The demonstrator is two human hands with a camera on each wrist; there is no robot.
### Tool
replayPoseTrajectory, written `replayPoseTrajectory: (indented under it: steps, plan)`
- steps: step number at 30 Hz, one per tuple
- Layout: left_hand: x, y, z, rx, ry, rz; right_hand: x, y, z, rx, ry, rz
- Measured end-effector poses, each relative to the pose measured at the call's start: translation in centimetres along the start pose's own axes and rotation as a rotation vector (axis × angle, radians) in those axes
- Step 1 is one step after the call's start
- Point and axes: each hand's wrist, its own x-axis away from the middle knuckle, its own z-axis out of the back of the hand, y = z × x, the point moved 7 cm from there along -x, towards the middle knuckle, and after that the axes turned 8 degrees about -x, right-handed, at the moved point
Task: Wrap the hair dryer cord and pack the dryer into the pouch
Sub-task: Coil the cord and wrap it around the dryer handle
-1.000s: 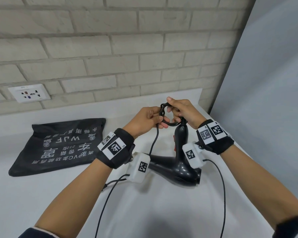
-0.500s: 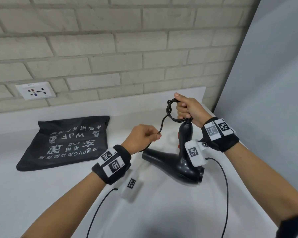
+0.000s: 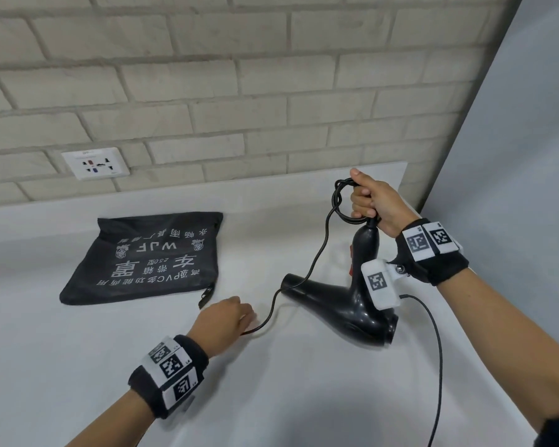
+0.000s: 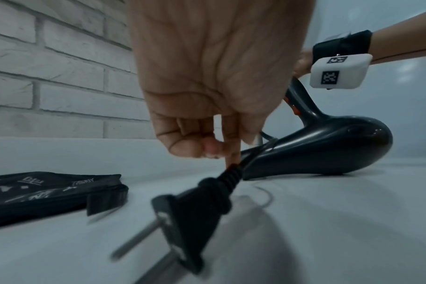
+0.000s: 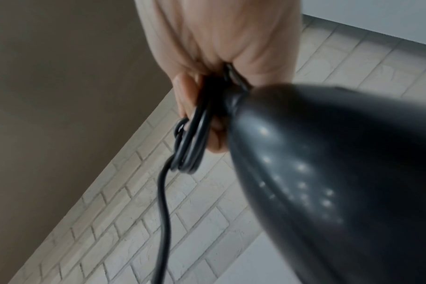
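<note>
Cord part-coiled, plug end in the left hand

One flat black fabric pouch (image 3: 142, 259) lies leftmost on the white surface (image 3: 304, 398); the left hand (image 3: 221, 321) pinches the black cord (image 3: 320, 253) beside its plug (image 4: 190, 217) (one plug), the cord rising rightward to coils gripped by the right hand (image 3: 373, 204) atop the one glossy black hair dryer (image 3: 346, 304).

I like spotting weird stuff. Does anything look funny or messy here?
Only a bit: the pouch lies with its writing upside down in the head view, and the cord trails loose from the coil in the right hand to the left hand. Nothing looks broken.
</note>
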Motion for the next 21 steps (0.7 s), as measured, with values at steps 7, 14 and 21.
replayPoseTrajectory:
  steps: [7,14,21]
  plan:
    - [0.2,1.7,-0.9,0.005,-0.047,-0.066,0.1,-0.1,-0.1,0.008,-0.002,0.007]
    - [0.4,0.3,0.3,0.179,0.001,-0.049,0.1,0.0,0.1,-0.033,-0.005,-0.009]
    - [-1.8,0.5,2.4,1.686,0.144,0.29,0.3,0.2,-0.4,-0.088,-0.018,-0.031]
